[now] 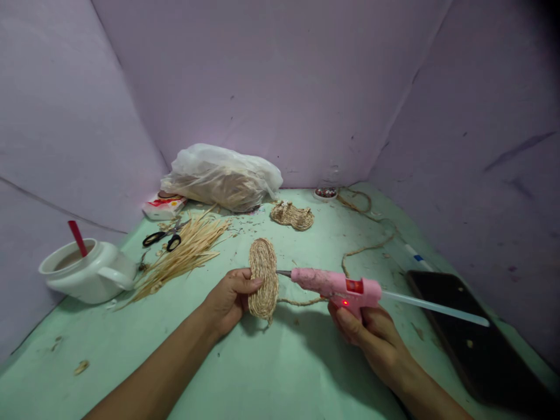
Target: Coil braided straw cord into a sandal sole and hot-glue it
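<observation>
My left hand [234,297] grips an oval sole of coiled straw-coloured rope [263,274] by its left edge, thumb on top, holding it nearly upright. My right hand [371,332] is wrapped round the handle of a pink glue gun [330,283], whose red light glows. The gun's metal nozzle meets or almost meets the sole's right edge. A clear glue stick [437,309] juts from its back. From the sole's lower right a strand of braided rope [301,302] runs behind the gun and on toward the back right of the table.
Behind lies a finished-looking woven piece [292,216]. Dried straw [188,245], black-handled scissors [163,235] and a white mug [90,271] with a red stick are at left. A plastic bag [223,175] and a jar lid of beads [326,192] stand behind. A dark phone [472,338] lies right.
</observation>
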Available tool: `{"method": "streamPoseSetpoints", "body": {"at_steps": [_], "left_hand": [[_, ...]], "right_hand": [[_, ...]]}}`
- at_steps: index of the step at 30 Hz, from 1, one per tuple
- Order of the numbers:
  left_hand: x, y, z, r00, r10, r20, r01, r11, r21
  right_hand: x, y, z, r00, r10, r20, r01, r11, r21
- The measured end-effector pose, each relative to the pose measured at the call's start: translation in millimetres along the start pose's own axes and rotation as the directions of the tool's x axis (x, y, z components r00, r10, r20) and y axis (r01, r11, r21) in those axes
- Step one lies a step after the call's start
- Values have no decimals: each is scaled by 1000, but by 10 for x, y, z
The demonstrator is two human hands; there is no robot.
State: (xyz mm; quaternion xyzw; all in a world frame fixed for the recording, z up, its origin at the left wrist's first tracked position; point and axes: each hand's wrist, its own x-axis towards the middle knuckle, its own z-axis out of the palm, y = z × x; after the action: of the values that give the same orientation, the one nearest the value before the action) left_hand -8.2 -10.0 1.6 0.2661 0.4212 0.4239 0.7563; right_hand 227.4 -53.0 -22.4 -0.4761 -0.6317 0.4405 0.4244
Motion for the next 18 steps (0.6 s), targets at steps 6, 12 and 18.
{"method": "streamPoseSetpoints", "body": {"at_steps": [6, 12, 18], "left_hand": [[-6, -17, -26, 1000, 3, 21, -3, 1000, 7], [-15, -8, -8, 1000, -7, 20, 7, 1000, 6], [-8, -13, -15, 999, -4, 33, 3, 1000, 7]], "right_hand": [[11, -20, 5, 999, -34, 12, 34, 999, 15], [16, -66, 4, 999, -35, -14, 35, 999, 6], [11, -23, 2, 1000, -8, -12, 9, 1000, 27]]}}
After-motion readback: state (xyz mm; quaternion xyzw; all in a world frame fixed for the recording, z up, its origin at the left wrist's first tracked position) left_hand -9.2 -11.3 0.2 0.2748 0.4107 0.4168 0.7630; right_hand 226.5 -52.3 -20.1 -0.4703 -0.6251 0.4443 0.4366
